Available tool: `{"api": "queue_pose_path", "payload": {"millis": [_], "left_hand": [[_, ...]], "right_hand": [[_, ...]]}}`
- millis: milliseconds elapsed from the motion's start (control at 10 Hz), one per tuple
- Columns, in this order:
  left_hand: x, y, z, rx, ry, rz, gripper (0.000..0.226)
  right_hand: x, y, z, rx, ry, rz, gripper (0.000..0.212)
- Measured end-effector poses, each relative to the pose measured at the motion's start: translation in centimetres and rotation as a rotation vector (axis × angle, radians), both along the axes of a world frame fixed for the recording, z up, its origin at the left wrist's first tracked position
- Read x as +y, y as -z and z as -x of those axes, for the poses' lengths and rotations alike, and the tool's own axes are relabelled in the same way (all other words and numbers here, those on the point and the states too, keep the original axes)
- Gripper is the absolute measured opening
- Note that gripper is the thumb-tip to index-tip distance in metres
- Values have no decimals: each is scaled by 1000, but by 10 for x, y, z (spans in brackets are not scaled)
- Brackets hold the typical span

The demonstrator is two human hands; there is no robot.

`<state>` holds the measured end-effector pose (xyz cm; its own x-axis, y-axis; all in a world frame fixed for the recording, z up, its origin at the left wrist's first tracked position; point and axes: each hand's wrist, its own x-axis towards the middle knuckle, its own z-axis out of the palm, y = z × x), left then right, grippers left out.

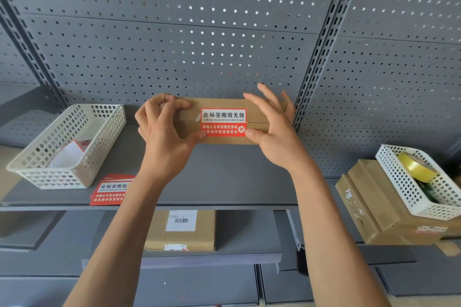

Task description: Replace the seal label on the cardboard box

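Holding: cardboard box (219, 121) on gray shelf (224, 177), both ends gripped.
Left hand (162, 129): curled round box's end.
Right hand (272, 127): fingers spread, thumb on seal label (223, 122).
Handling: probably light, stiff; label thin, tears easily, so lift by a corner.

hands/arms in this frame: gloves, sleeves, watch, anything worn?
Nothing worn that shows. Both the left hand and the right hand are bare, no gloves, and no rings on the fingers that show. Both forearms are bare down to the bottom edge of the picture: no sleeves, no watch, no wristband, no markings. Anything above the elbows is out of view.
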<state>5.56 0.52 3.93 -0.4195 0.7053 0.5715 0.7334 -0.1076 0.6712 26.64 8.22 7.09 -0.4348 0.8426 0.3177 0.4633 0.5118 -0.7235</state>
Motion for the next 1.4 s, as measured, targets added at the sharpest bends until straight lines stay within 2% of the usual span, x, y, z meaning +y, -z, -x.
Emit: {"api": "queue_pose_path", "payload": {"millis": [400,800,1000,1100,1200,1300,1400], "left_hand": [[-32,27,-9,-159,69,39,42],[-51,81,-19,-214,18,69,32],[-52,95,-21,-184,17,71,28],[-51,93,-16,-159,21,93,25],[-52,76,-1,-101,21,135,29],[-44,42,16,-47,9,200,44],[-27,8,29,-244,55,211,62]], "right_hand": [[-26,22,-12,-5,-44,84,68],[-50,92,-17,-10,-55,63,62],[-51,103,-18,-11,-52,18,63],[-51,95,-23,-37,-97,44,61],[-50,78,-34,-28,-131,132,48],[-54,33,-54,73,-85,99,35],[-76,-35,-80,269,-30,-104,25]]}}
